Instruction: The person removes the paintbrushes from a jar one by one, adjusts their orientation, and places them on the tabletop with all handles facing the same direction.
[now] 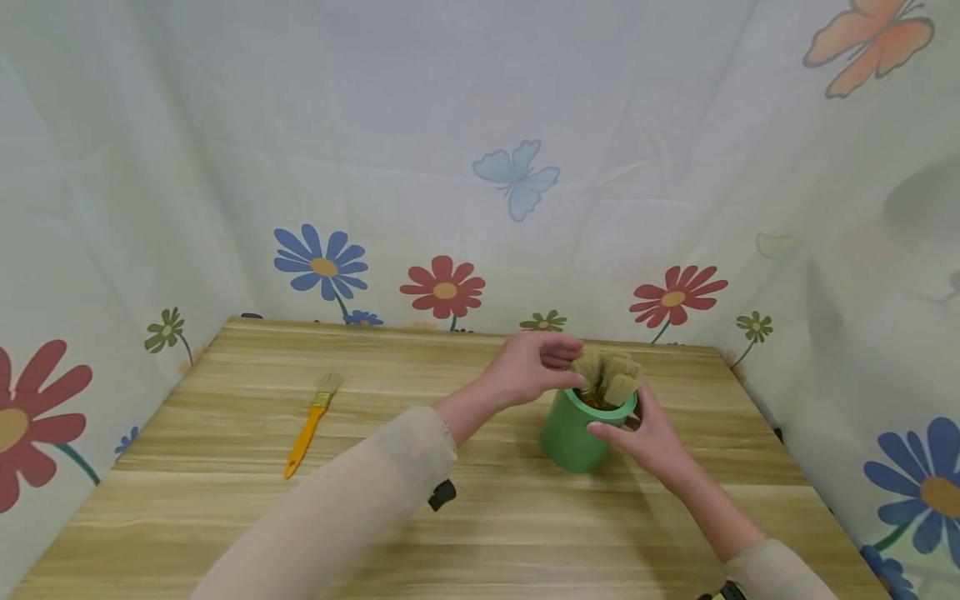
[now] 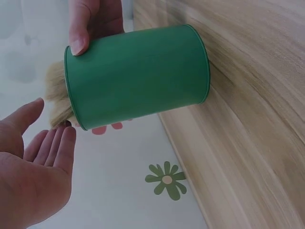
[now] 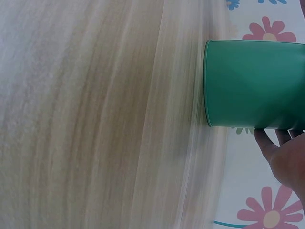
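Observation:
A green can (image 1: 573, 433) stands on the wooden table, with several paintbrushes (image 1: 602, 375) in it, bristles up; their handles are hidden inside. My right hand (image 1: 652, 437) grips the can at its right side, thumb near the rim, as the left wrist view also shows with the can (image 2: 138, 76). My left hand (image 1: 528, 367) is beside the bristles on the left, fingers extended and thumb apart. Its fingertips are right at the bristles (image 2: 59, 112) in the left wrist view. One more paintbrush (image 1: 307, 429), with a yellow-orange handle, lies farther left on the table.
The wooden table (image 1: 480, 517) runs back to a white curtain (image 1: 420, 167) printed with flowers and butterflies, which also hangs at both sides. The can stands toward the table's back right, not far from the back edge.

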The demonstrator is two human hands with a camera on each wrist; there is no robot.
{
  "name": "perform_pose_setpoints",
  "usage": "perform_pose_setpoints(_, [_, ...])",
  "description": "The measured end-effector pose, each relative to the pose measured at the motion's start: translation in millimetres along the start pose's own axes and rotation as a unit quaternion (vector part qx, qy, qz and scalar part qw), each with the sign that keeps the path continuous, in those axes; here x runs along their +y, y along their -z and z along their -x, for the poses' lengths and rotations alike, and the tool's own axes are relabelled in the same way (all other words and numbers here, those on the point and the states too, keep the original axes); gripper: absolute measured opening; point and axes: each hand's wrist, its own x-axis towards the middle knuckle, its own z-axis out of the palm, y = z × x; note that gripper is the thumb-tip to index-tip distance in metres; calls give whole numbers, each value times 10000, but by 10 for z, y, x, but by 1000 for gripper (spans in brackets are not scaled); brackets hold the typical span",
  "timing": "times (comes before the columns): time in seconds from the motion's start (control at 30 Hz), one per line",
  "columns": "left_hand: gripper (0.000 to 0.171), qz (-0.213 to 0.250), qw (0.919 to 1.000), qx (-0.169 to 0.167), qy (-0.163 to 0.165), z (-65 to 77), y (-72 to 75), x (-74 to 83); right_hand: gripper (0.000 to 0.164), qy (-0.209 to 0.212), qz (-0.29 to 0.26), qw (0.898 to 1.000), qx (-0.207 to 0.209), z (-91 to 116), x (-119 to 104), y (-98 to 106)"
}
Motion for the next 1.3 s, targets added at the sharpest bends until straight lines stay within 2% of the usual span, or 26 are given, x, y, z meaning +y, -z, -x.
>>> perform_pose_setpoints(0.27, [42,-91,9998,102,115,-10,-68,33,88,38,-68,10000,1,-10,14,-4])
perform_pose_setpoints(0.43, [38,-264,9983,500,171,-53,-161,16,88,26,-72,10000,21,-10,19,-5])
perform_pose_setpoints(0.63, [25,-761,9921,993,-75,-85,-255,-30,88,31,-73,10000,24,2,10,-8])
perform_pose_setpoints(0.77, [16,-891,9895,1132,-151,-85,-269,-29,88,43,-67,10000,17,2,0,-12])
perform_pose_setpoints(1.03, [11,-657,9907,1166,-251,-84,-256,-23,90,25,-34,10000,26,4,-3,-11])
perform_pose_setpoints(1.3, [10,-379,9872,1367,-727,-72,-160,92,86,81,-35,9999,78,-2,-2,-6])
